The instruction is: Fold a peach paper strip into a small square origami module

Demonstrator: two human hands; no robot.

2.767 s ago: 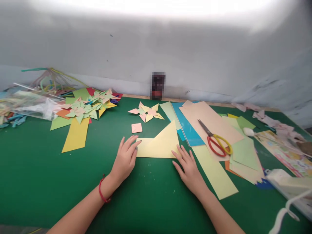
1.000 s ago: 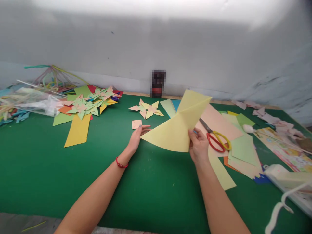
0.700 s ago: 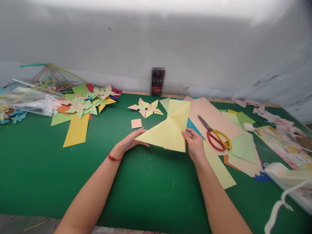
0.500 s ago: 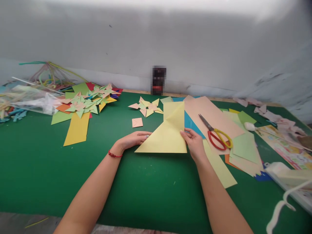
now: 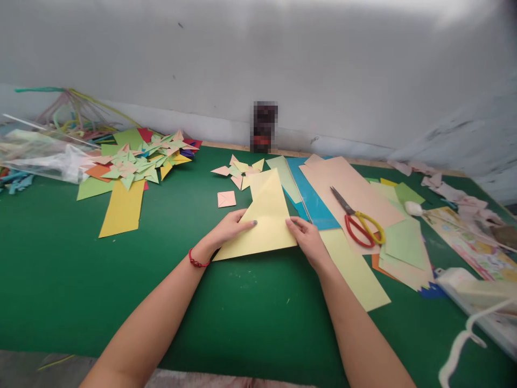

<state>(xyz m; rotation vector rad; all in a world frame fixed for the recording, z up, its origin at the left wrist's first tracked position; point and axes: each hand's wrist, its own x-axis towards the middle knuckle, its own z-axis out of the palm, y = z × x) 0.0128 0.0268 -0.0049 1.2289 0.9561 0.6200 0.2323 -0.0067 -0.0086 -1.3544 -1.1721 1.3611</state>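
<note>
A sheet of pale yellow paper [image 5: 262, 223], its lower part folded over into a triangle, is held between both hands above the green table. My left hand [image 5: 232, 229] grips its left slanted edge, thumb on top and the other fingers hidden underneath. On the right edge, my right hand [image 5: 305, 234] pinches the paper between thumb and fingers. Just beyond the left hand lies a small folded pink paper square [image 5: 226, 199]. Behind the sheet is a pink and yellow folded paper star [image 5: 239, 171].
Red-and-yellow-handled scissors [image 5: 359, 221] lie on pink paper sheets [image 5: 355, 183] at the right, beside a blue sheet [image 5: 319, 207]. Folded paper stars [image 5: 137, 167] are heaped at the left, near a clear plastic bag [image 5: 60, 161]. A white plastic box [image 5: 480, 302] stands at the right edge.
The yellow paper has moved left and turned slightly, both hands moving with it. The left thumb now lies on top of the sheet. More of the blue sheet is uncovered.
</note>
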